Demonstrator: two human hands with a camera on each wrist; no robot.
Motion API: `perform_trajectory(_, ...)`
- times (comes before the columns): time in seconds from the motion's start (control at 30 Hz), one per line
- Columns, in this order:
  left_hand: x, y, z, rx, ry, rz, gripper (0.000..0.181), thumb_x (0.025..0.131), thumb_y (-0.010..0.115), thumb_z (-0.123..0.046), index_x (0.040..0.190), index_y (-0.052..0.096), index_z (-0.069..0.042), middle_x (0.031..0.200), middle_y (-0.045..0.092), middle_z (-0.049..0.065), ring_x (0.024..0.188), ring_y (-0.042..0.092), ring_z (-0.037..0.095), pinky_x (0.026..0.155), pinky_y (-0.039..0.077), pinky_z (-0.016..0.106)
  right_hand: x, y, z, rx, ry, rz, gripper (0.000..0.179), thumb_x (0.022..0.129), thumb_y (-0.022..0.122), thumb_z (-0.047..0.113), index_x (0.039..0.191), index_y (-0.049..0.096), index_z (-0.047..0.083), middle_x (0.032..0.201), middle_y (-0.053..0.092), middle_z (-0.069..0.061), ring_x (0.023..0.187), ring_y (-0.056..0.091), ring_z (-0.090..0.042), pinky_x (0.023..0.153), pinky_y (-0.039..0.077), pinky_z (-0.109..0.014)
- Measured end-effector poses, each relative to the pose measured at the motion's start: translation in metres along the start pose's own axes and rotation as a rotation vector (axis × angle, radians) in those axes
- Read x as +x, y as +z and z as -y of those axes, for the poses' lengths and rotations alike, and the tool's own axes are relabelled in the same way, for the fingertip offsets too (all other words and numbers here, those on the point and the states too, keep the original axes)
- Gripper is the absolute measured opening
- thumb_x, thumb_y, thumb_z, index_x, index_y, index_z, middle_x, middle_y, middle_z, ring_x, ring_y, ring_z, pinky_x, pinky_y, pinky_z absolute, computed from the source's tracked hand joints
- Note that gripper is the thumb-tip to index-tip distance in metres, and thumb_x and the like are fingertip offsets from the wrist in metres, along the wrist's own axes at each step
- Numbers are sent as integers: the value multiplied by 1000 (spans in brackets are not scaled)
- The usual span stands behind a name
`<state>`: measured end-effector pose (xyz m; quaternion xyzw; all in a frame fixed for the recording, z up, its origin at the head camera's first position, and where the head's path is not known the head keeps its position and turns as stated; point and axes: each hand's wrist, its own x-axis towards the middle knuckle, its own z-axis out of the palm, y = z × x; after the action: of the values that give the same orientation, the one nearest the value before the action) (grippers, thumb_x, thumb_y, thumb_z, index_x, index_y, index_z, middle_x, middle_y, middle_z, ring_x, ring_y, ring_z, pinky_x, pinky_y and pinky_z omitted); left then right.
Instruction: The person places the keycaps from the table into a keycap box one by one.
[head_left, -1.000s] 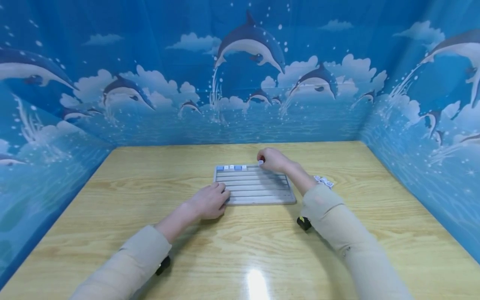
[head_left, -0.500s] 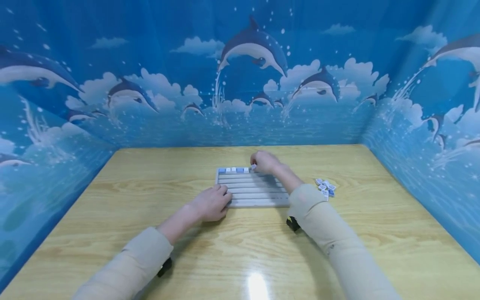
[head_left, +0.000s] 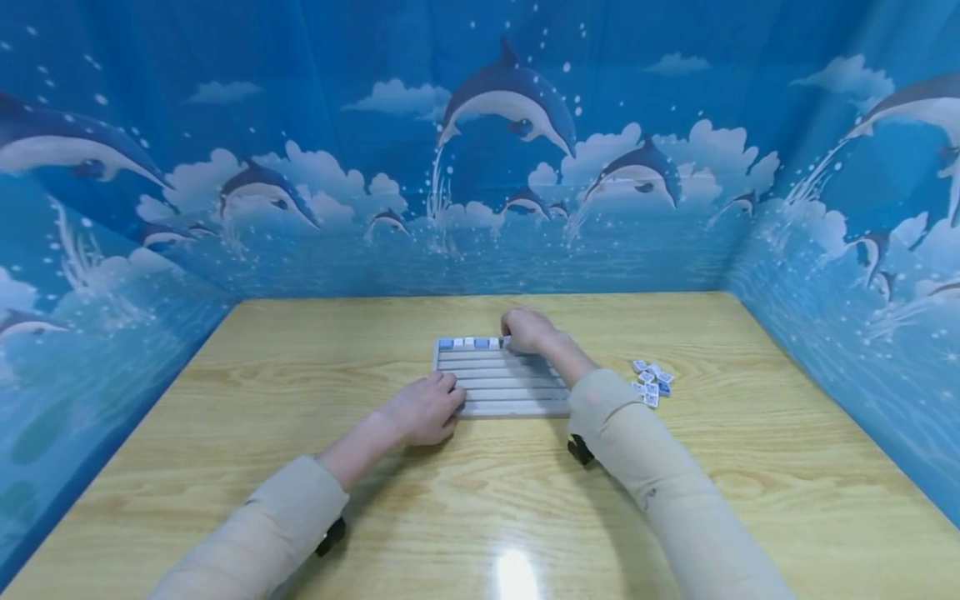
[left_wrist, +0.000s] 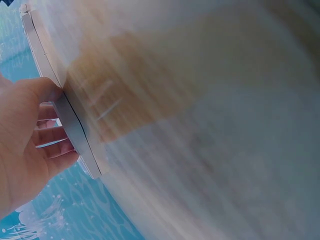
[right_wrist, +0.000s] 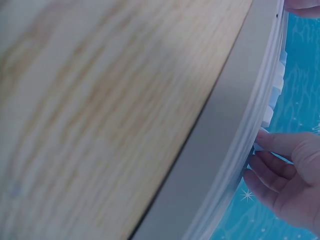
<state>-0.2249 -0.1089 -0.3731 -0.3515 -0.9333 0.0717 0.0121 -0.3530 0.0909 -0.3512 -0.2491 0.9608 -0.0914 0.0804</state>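
Observation:
A pale grey slotted rack [head_left: 498, 396] with several parallel ridges lies on the table. Small blue and white tiles [head_left: 470, 342] stand side by side in its far row, from the left end on. My left hand [head_left: 426, 408] grips the rack's near left part; in the left wrist view the thumb lies against the near side and the fingers reach over it. At the far row, my right hand [head_left: 527, 331] pinches a small tile [right_wrist: 258, 147] between thumb and fingers, just right of the standing tiles. The fingers mostly cover this tile.
A loose pile of white and blue tiles [head_left: 651, 382] lies on the wooden table [head_left: 465, 508], right of the rack. A blue dolphin-print curtain [head_left: 480, 250] encloses the table at the back and sides.
My right hand has moved left along the far row with its tile and down to the rack, beside the standing tiles. The left hand keeps its grip on the rack.

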Motion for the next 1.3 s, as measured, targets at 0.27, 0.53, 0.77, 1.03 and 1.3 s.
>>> perform_trajectory(0.27, 1, 1, 1, -1, 4, -14, 24, 88, 57, -23, 106, 57, -8, 95, 48, 6, 86, 46, 18, 77, 44, 33, 2, 0, 0, 5, -1, 9, 5, 85, 59, 3, 86, 63, 7, 84, 58, -5, 76, 50, -20, 66, 42, -34)
perform_trajectory(0.53, 1, 1, 1, -1, 7, -19, 23, 88, 57, -23, 106, 58, -8, 94, 48, 5, 86, 46, 19, 76, 44, 34, 1, 0, 0, 6, -5, 22, 7, 85, 62, 4, 90, 65, 7, 88, 60, -5, 81, 54, -20, 71, 46, -34)
perform_trajectory(0.77, 1, 2, 1, -6, 7, -16, 24, 87, 57, -23, 106, 58, -8, 95, 49, 6, 87, 46, 19, 78, 44, 34, 1, -1, -1, 19, -7, 36, 13, 86, 61, 5, 98, 66, 6, 94, 62, -6, 86, 56, -21, 74, 47, -35)
perform_trajectory(1.03, 0, 0, 0, -12, -1, -4, 24, 88, 56, -23, 108, 58, -8, 97, 49, 6, 88, 46, 19, 79, 44, 34, 2, 0, -4, 14, -32, 45, 14, 86, 65, 10, 100, 66, 7, 92, 61, -5, 85, 56, -20, 74, 46, -34)
perform_trajectory(1.3, 0, 0, 0, -10, -2, -1, 25, 89, 56, -23, 109, 57, -9, 97, 49, 5, 89, 46, 18, 79, 44, 34, 3, 0, -7, -8, -65, 53, 14, 86, 65, 11, 99, 64, 6, 90, 60, -5, 84, 55, -20, 74, 46, -33)
